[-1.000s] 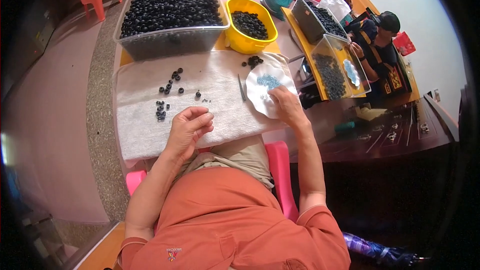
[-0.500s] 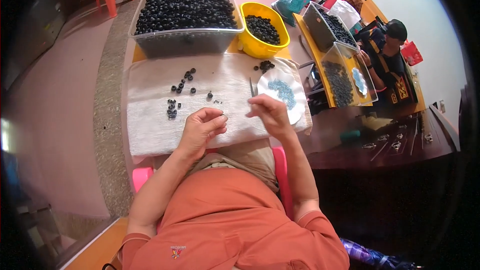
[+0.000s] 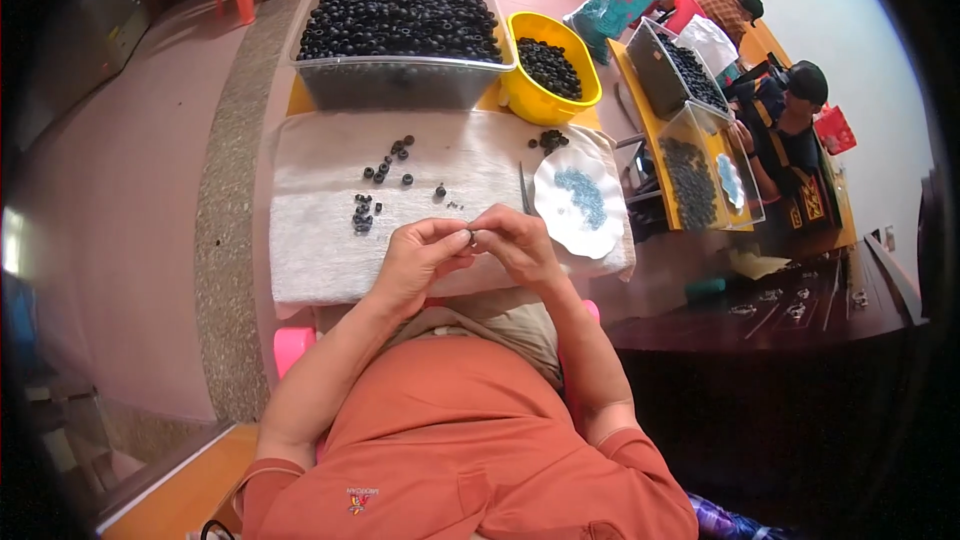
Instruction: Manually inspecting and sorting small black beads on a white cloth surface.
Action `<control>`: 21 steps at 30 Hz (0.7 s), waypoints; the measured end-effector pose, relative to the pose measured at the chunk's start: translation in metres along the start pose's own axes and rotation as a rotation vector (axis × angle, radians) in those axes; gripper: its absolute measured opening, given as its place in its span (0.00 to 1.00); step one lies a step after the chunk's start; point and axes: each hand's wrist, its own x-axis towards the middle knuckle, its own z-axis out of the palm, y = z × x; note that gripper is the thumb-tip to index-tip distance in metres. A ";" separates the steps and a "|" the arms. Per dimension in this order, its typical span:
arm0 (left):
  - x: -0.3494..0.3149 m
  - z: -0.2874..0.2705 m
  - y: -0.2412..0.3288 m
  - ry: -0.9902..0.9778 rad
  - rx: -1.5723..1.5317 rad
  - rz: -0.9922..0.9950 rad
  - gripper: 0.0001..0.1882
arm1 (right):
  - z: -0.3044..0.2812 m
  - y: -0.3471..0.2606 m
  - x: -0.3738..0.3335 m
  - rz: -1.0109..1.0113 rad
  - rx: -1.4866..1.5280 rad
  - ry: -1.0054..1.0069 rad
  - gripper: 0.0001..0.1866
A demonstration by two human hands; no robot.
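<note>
My left hand [image 3: 427,258] and my right hand [image 3: 517,248] meet over the near part of the white cloth [image 3: 310,265]. Both are closed, thumb against forefinger, around one small dark round piece [image 3: 472,237] that is mostly covered by the fingertips. Beyond them lie one upright black ring-shaped piece [image 3: 440,191] and some tiny dark bits [image 3: 455,205]. Loose black round pieces [image 3: 381,176] are spread to the left, with a cluster of smaller black parts [image 3: 363,215] nearer. By my right hand is a white wavy-edged plate [image 3: 603,240] bearing tiny pale-blue pieces [image 3: 582,198].
A clear bin [image 3: 400,90] heaped with black round pieces stands at the far side, next to a yellow tub [image 3: 545,108] of similar ones. A thin dark pointed tool [image 3: 526,188] lies beside the plate. At right, a person [image 3: 790,120] sits by another table with bins.
My right hand has moved left from beside the plate to meet my left hand, and its fingertips now touch the small dark piece. The whole view has shifted slightly.
</note>
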 end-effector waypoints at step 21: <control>0.006 -0.008 -0.009 0.020 -0.152 0.019 0.05 | 0.033 -0.001 -0.004 -0.319 -0.392 0.262 0.14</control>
